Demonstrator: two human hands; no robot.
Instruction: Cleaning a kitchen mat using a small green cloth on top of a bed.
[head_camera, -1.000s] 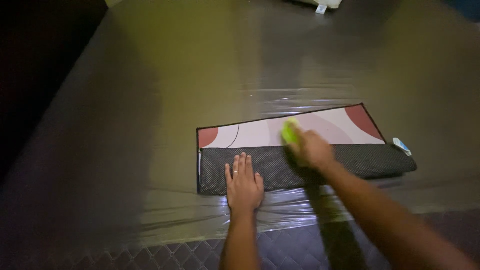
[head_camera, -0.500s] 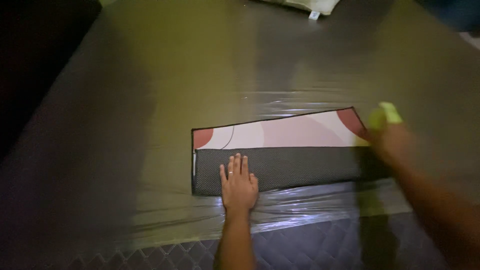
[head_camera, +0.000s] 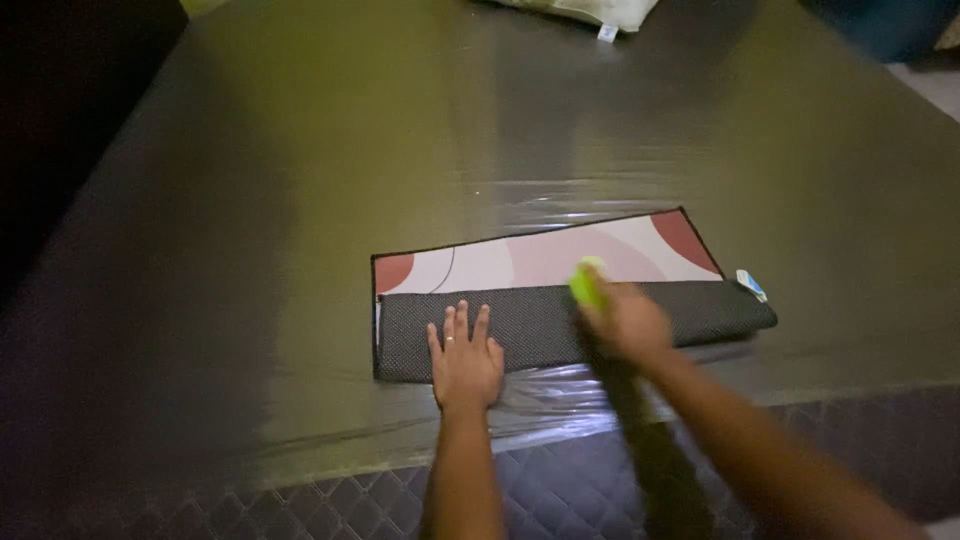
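A mat with pink, cream and red curved shapes lies on a plastic-covered mattress. Its near half is folded over, showing a dark dotted underside. My left hand rests flat on the folded part, fingers spread, a ring on one finger. My right hand is over the fold near the middle, gripping a small bright yellow-green object that is blurred with motion. A small white and blue tag sticks out at the mat's right end.
Clear plastic sheeting glints around the mat. A quilted dark cover runs along the near edge. A pale pillow-like thing lies at the far edge. The left side is dark.
My right hand swept with the yellow-green object from the mat's middle out to its right end, then back to the middle. My left hand stayed pressed on the fold.
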